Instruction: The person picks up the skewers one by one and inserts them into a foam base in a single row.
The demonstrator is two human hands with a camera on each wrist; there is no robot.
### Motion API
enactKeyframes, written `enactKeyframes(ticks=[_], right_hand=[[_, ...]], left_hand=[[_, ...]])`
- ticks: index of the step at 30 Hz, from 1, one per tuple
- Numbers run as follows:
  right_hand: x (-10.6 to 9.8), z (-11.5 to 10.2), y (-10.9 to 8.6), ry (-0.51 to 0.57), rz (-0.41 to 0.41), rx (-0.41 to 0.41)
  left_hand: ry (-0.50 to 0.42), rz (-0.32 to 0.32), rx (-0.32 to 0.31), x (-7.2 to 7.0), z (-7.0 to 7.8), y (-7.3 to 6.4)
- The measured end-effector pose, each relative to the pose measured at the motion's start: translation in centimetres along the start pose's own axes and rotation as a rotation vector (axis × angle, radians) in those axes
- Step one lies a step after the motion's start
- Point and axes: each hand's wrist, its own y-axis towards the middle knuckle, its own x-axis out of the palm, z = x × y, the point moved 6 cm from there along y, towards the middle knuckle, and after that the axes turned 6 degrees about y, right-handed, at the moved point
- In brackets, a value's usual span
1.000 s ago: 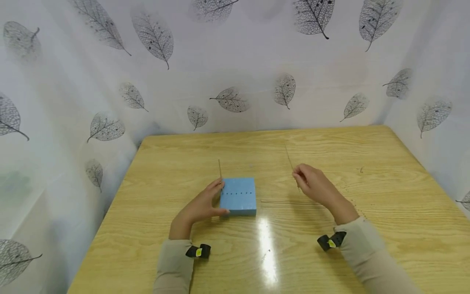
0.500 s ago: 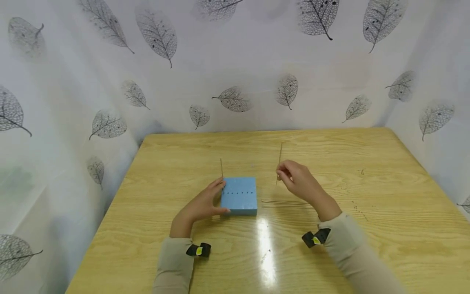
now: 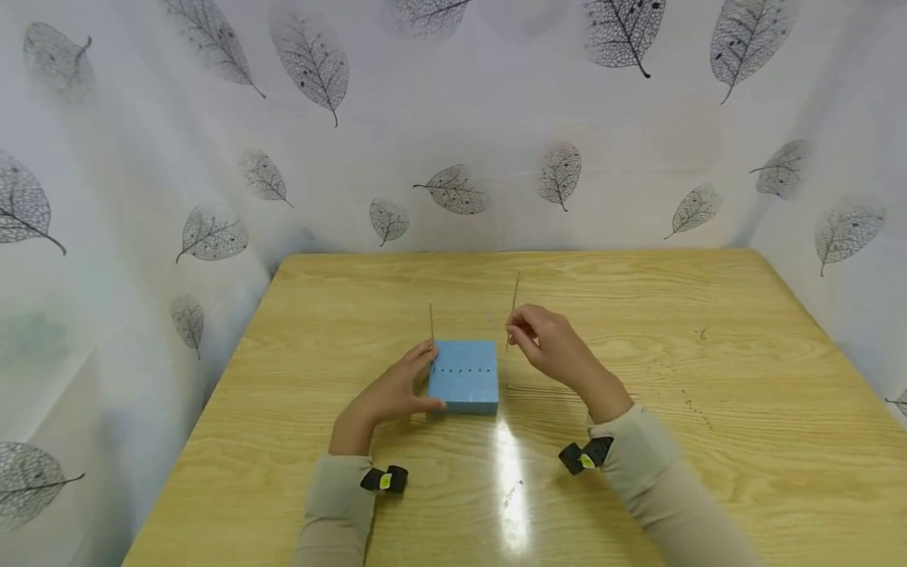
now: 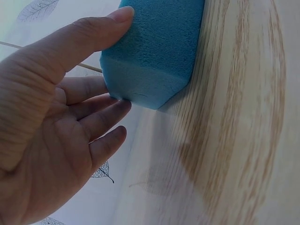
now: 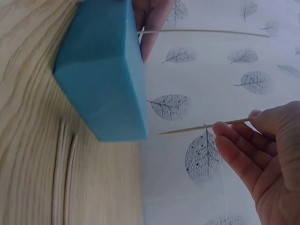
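A blue foam block [image 3: 464, 390] lies on the table with a row of small dark holes [image 3: 460, 370] across its top. My left hand [image 3: 386, 394] grips the block's left side between thumb and fingers; the thumb [image 4: 123, 15] presses the near face. One thin bamboo skewer [image 3: 431, 319] stands upright from the leftmost part of the row. To the right of the block and above the table, my right hand [image 3: 556, 346] pinches another bamboo skewer [image 5: 187, 129] by thumb and fingertips. Its pointed end faces down, apart from the block in the right wrist view.
Several more skewers [image 3: 546, 391] lie on the wooden table [image 3: 708, 315] right of the block, partly below the right forearm. Small dark specks [image 3: 697, 409] dot the table farther right. A white curtain with leaf prints [image 3: 489, 110] hangs behind.
My right hand has moved left toward the block with its skewer, which has swung from leaning left to nearly upright. The left hand keeps its hold on the block.
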Motion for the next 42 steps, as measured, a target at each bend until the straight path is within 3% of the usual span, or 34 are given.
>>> enactKeyframes(ticks=[9,25,42], right_hand=[[1.8,-1.4,1.8,0.054,-0.009,-0.076],[5.2,-2.4,3.2,0.115,-0.101,-0.031],[7.4,-2.6,3.5,0.147,-0.111,-0.045]], left_hand=[[-0.007,0.007,0.002,-0.1,0.0,0.1],[-0.035,0.009,0.005,-0.2,-0.1,0.0],[-0.046,-0.004,0.029,-0.2,0.0,0.0]])
